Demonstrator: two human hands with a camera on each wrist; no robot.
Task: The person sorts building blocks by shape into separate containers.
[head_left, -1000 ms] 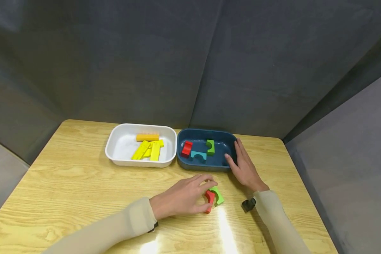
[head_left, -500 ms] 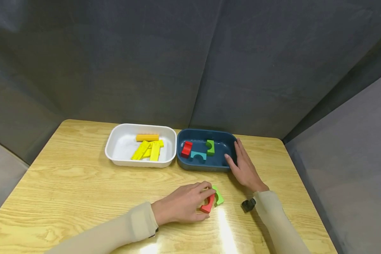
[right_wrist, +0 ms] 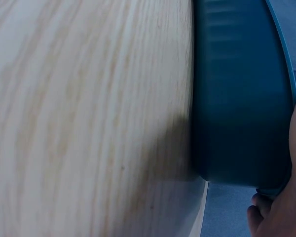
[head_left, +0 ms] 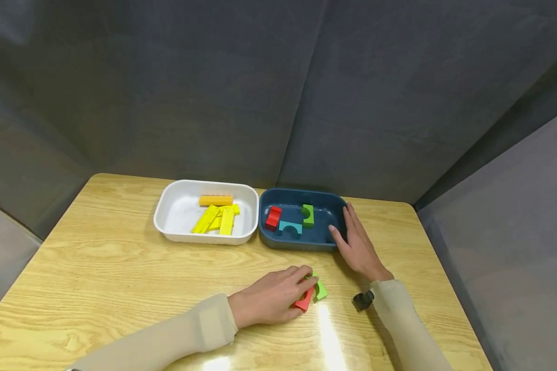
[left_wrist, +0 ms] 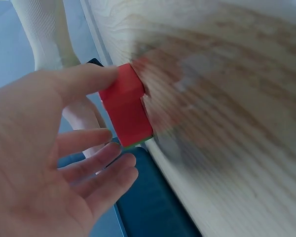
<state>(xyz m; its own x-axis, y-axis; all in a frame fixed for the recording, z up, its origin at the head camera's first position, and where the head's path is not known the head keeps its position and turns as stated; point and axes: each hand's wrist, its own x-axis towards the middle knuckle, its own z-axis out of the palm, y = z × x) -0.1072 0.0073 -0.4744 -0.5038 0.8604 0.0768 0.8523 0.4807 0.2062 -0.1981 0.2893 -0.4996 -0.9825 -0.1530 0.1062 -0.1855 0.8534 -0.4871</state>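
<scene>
In the head view my left hand [head_left: 271,296] holds a red arch block [head_left: 305,300] low over the wooden table, fingers and thumb at its ends. The left wrist view shows the thumb pressed on this red block [left_wrist: 127,106], with the other fingers bent near its far end. A light green arch block [head_left: 321,290] lies just right of it, partly hidden. My right hand [head_left: 359,250] holds the right front corner of a dark blue bin [head_left: 301,246], thumb over the rim and fingers along the outer side. Red, teal [head_left: 290,228] and green [head_left: 308,215] arch blocks lie inside.
A white bin [head_left: 174,234] stands against the blue bin's left side, with several yellow blocks [head_left: 226,221] and an orange block [head_left: 215,200] in it. Dark fabric panels [head_left: 204,93] rise behind the table [head_left: 120,288].
My left hand has drawn the red block slightly toward the person, then shifted it a little back, staying beside the green one. The right hand and both bins have stayed put.
</scene>
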